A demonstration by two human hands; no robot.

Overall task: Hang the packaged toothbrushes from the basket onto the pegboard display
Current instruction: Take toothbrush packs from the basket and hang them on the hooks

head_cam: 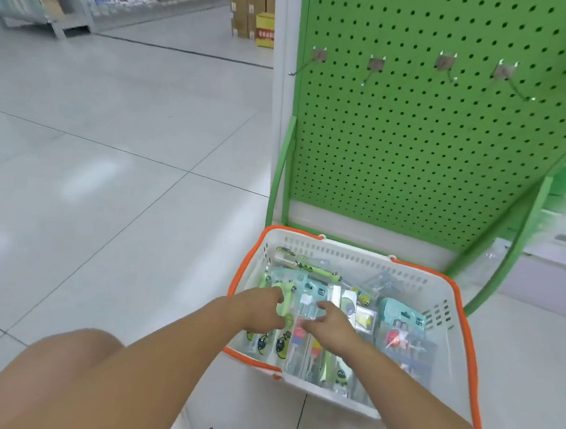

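Observation:
A white basket [355, 258] with an orange rim sits on the floor at the foot of a green pegboard [430, 141]. Several packaged toothbrushes [397, 336] lie piled inside it, in green, teal and clear packs. Both my hands reach down into the basket. My left hand [261, 310] has its thumb and fingers curled round a green toothbrush pack [285, 301] near the basket's left side. My right hand [332, 328] hovers over the middle packs with loosely spread fingers; whether it holds one is unclear. Several bare metal hooks [372, 71] stick out of the pegboard's upper part.
Pale tiled floor [110, 168] spreads to the left. Store shelves [38, 3] and stacked cardboard boxes [252, 8] stand far back. A green curved frame [279, 174] edges the pegboard stand, with another shelf unit [563, 213] to its right. My knee [72, 384] is at the lower left.

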